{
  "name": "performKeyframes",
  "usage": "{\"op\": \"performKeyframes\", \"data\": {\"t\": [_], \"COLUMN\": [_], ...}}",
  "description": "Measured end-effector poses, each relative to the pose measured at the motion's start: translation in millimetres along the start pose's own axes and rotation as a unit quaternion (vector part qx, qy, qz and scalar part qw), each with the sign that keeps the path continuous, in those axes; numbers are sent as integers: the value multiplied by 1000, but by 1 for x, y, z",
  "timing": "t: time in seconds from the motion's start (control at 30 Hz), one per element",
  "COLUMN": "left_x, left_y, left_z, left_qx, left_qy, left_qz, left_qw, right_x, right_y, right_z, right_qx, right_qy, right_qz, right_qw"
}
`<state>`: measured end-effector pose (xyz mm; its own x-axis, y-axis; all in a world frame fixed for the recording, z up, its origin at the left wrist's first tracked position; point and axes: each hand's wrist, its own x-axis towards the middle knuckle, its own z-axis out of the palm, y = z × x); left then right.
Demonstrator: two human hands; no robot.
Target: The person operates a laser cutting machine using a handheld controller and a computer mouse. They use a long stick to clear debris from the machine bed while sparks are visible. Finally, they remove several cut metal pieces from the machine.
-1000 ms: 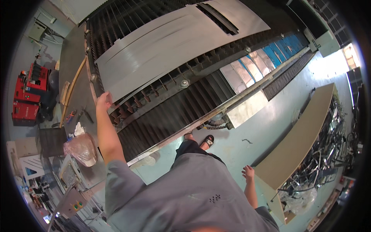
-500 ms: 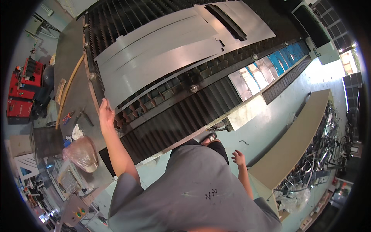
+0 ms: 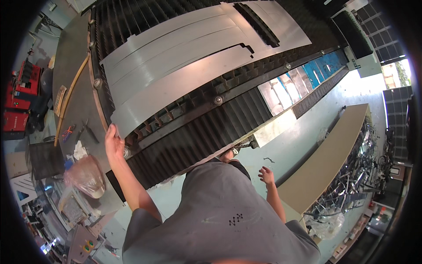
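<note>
A large grey metal sheet (image 3: pixel 176 75) lies over the dark toothed slats of a flat cutting bed. Thin cut lines run along it, with a hooked slit near its middle and a long dark slot (image 3: pixel 257 25) toward the far right. At the sheet's near left corner, my left hand (image 3: pixel 115 143) holds the edge between fingers and thumb; part of that grip is hidden. My right hand (image 3: pixel 266 176) hangs over the floor at my right side, fingers apart, holding nothing.
Dark ribbed bellows (image 3: pixel 193 141) run along the bed's near side. On the grey side table (image 3: pixel 72 97) at left lie pliers (image 3: pixel 90 132), a brush (image 3: pixel 60 100) and a plastic-wrapped bundle (image 3: pixel 85 176). A long bin (image 3: pixel 325 158) of metal scrap stands at right.
The sheet's near strip, bowed up with a gap beside it, now lies nearly level with the rest. My left hand stays at the corner. The whole view has shifted slightly.
</note>
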<state>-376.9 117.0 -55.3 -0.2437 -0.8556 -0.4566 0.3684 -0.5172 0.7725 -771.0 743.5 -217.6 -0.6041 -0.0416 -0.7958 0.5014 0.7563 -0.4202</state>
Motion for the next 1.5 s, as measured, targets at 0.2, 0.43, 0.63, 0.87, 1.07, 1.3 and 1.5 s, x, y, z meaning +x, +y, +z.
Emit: {"op": "performKeyframes", "data": {"t": [0.2, 0.43, 0.63, 0.87, 1.07, 1.3, 1.5], "left_x": [-66, -55, -75, 2, 160, 281, 350], "left_y": [28, -85, -114, -49, -1, 35, 31], "left_z": [-39, -1, 75, 100, 118, 165, 217], "left_qx": [-97, -168, 143, 573, 640, 741, 776], "left_qy": [-62, -42, -43, 195, 196, 108, 21], "left_qz": [130, -29, -73, 245, 264, 235, 243], "left_qw": [985, 984, 986, 758, 694, 619, 582], "right_x": [1, 22, 14, 4, -19, -55, -86], "right_y": [15, -16, -50, -12, 27, 32, 11], "right_z": [13, 10, -5, -16, -17, -2, 7], "right_qx": [-66, -91, -82, -28, -115, 27, -4], "right_qy": [-54, -76, -67, -39, -85, -9, 11], "right_qz": [22, -2, -71, -18, 6, 71, 110], "right_qw": [996, 993, 992, 999, 990, 997, 994]}}
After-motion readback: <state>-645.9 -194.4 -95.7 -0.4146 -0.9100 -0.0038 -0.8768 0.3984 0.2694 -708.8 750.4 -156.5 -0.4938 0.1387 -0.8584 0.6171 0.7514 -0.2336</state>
